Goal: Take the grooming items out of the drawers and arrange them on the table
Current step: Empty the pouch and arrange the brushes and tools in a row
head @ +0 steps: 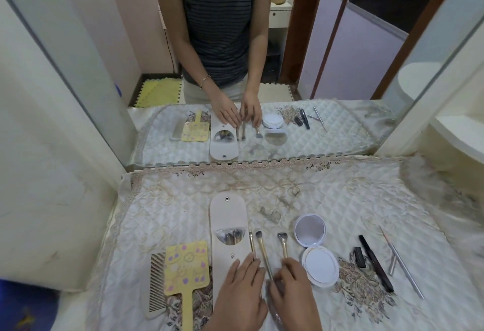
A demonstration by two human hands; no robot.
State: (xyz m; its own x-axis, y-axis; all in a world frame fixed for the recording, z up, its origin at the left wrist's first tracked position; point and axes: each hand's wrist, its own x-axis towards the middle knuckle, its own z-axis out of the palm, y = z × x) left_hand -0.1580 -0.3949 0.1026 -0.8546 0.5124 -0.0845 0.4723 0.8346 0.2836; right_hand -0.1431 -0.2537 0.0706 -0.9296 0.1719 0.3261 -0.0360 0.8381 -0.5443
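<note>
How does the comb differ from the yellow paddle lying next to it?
The comb is narrow, grey-brown and lined with fine teeth; the yellow paddle is wide, with a flower pattern. The paddle has a long handle; the comb shows none. Both lie flat, side by side, left of the pouch.

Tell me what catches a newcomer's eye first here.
The big mirror at the back doubles the whole table and shows the person in a striped shirt. At bottom centre the left hand and right hand touch the handles of three brushes, laid side by side between a beige pouch and an open white compact. A yellow paddle lies left of the pouch.
</note>
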